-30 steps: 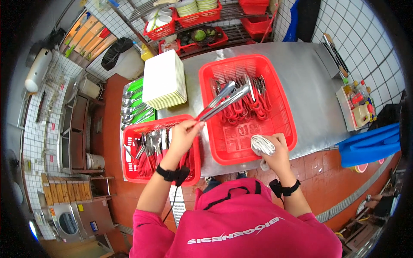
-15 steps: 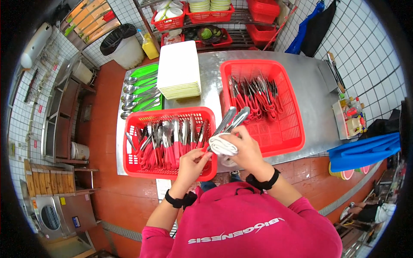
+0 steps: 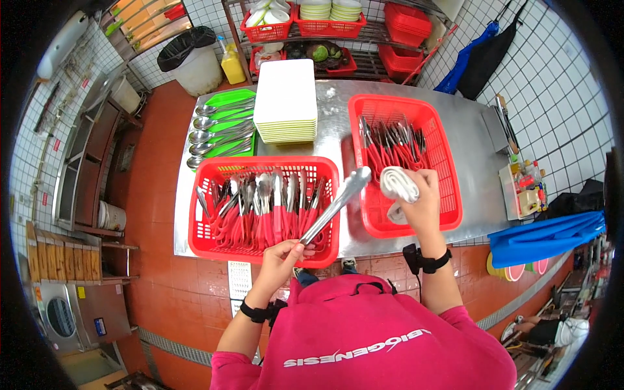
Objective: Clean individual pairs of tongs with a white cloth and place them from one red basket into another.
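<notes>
My left hand (image 3: 281,259) grips metal tongs (image 3: 335,205) by their handle end, tips pointing up and right beside the near red basket (image 3: 263,162), which holds several red-handled tongs (image 3: 265,221). My right hand (image 3: 421,203) is closed around a folded white cloth (image 3: 398,183) over the right red basket (image 3: 448,201), a little away from the held tongs. The right basket holds more red-handled tongs (image 3: 390,140). Both baskets rest on a steel table (image 3: 482,198).
Stacked square trays (image 3: 285,97) stand beside green trays (image 3: 227,96) with spoons. Behind are a rack (image 3: 364,32), a bin (image 3: 195,75) and a yellow jug (image 3: 233,68). A condiment box (image 3: 513,192) and blue cloth (image 3: 539,237) are at right. A person (image 3: 546,331) is lower right.
A half second ago the cloth was around the tongs at the near basket. Now my right hand has moved up and right with it, and the tongs' tips stand free.
</notes>
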A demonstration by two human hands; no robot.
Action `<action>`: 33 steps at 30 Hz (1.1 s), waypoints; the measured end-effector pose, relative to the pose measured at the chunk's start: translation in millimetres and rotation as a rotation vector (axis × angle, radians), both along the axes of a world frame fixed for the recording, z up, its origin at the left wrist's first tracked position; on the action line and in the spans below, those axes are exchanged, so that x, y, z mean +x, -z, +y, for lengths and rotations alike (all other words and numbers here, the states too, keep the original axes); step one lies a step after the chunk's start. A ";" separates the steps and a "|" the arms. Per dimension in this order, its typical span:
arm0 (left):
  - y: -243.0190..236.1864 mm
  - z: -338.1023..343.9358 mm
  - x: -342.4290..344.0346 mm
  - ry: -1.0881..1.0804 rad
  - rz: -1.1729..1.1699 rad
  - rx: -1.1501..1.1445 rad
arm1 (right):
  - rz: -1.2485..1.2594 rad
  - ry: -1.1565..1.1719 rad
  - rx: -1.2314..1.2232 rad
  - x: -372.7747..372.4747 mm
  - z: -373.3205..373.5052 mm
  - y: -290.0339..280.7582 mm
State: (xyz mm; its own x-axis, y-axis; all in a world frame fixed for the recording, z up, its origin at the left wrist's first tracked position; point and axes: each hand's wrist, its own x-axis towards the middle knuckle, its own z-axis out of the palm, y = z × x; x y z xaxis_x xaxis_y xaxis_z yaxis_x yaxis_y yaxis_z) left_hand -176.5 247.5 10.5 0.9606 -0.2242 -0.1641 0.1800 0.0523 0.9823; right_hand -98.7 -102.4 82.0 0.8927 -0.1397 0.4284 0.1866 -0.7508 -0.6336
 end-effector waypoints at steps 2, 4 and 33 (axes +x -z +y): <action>-1.8 -3.1 -1.5 -0.004 0.083 -0.124 | 0.023 -0.088 -0.053 -7.1 13.1 7.9; -8.7 -6.9 -2.6 -0.024 0.117 -0.125 | 0.060 -0.175 -0.100 -15.7 34.9 15.8; -29.1 24.0 13.0 -0.067 -1.076 1.096 | 0.004 -0.035 0.055 -11.8 -16.4 -17.0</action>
State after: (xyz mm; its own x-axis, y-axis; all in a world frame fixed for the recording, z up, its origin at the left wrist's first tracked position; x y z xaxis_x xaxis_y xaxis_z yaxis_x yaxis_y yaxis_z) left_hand -163.5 271.6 39.6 0.7320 -0.4135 0.5415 -0.5907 -0.7813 0.2019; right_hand -110.5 -118.8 99.0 0.8992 -0.1315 0.4173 0.2096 -0.7078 -0.6746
